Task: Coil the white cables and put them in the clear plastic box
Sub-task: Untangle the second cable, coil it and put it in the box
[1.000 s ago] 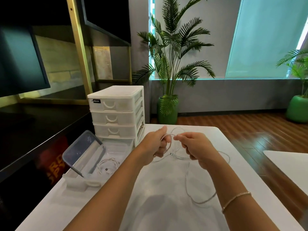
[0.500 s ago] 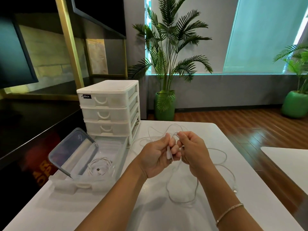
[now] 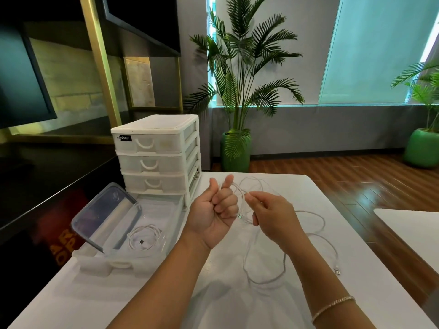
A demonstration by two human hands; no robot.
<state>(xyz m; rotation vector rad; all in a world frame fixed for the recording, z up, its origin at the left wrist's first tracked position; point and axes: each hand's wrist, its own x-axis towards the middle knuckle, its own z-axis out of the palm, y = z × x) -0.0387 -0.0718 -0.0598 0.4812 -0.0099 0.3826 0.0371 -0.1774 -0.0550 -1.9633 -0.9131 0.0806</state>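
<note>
My left hand (image 3: 215, 212) is closed in a fist above the white table (image 3: 118, 295), gripping loops of a white cable (image 3: 266, 280). My right hand (image 3: 270, 216) pinches the same cable just right of the fist. The rest of this cable trails loose over the table to the right, ending in a plug (image 3: 337, 271). The clear plastic box (image 3: 166, 217) sits open at the left, its lid (image 3: 104, 214) propped up. A coiled white cable (image 3: 145, 241) lies inside it.
A white drawer unit (image 3: 156, 155) with three shut drawers stands behind the box. A dark counter runs along the left. A second white table (image 3: 411, 229) is at the right, across a gap of wooden floor. Potted palms stand by the far wall.
My left hand has turned palm-up into a fist with a loop of cable around it. My right hand has drawn slightly right along the cable. The view has shifted a little.
</note>
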